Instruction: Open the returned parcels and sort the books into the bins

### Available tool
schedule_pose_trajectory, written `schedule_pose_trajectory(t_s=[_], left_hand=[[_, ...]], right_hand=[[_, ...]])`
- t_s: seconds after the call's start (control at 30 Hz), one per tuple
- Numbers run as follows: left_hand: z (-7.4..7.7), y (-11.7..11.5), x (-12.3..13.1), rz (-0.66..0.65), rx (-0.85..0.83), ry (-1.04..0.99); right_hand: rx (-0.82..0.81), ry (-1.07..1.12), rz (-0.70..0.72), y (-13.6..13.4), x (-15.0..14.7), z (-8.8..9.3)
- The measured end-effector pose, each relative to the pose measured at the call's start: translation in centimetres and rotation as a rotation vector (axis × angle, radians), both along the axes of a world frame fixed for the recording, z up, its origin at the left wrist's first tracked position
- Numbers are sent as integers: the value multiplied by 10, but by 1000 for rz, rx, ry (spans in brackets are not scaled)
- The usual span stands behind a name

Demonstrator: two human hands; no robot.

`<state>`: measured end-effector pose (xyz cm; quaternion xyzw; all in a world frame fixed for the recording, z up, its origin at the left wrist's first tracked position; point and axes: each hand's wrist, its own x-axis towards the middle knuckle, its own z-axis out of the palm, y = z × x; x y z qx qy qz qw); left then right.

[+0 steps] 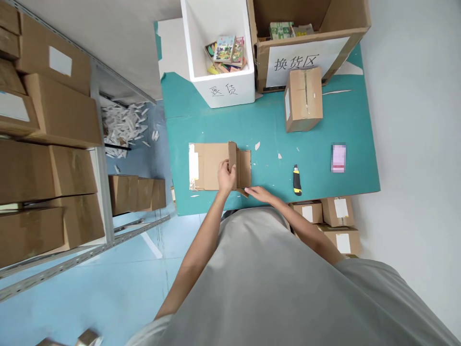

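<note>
A flattened cardboard box [212,166] lies on the green tabletop, with a white label at its left end and a narrow flap standing up near its right part. My left hand [226,177] is closed around the lower part of that raised flap. At the lower right corner of the box, the fingertips of my right hand [260,194] pinch a small side flap; the exact grip is hard to see. To the right lies a yellow and black utility knife [297,180], apart from both hands.
Behind stand a white bin [223,91] holding books, a large open carton [306,48] and a closed carton [304,100]. A pink, pixelated item [338,158] lies at the right. Shelves with boxes [65,110] stand left; more boxes [338,211] sit below the table's right edge.
</note>
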<state>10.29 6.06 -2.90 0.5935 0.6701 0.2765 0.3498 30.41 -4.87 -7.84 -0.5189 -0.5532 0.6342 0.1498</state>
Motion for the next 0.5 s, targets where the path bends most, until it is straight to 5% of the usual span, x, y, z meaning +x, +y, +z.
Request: schedule_pose_trajectory(t_s=[0.1, 0.3, 0.4, 0.5], left_hand=[[-9, 24, 7, -13, -11, -25], [-21, 56, 17, -163, -128, -130], [-23, 43, -10, -108, -61, -3], [-26, 18, -57, 143, -172, 228]], right_hand=[[25, 41, -65, 6, -8, -2], [-57, -297, -300, 41, -14, -14], [-98, -398, -353, 53, -12, -22], [-133, -437, -392, 55, -15, -25]])
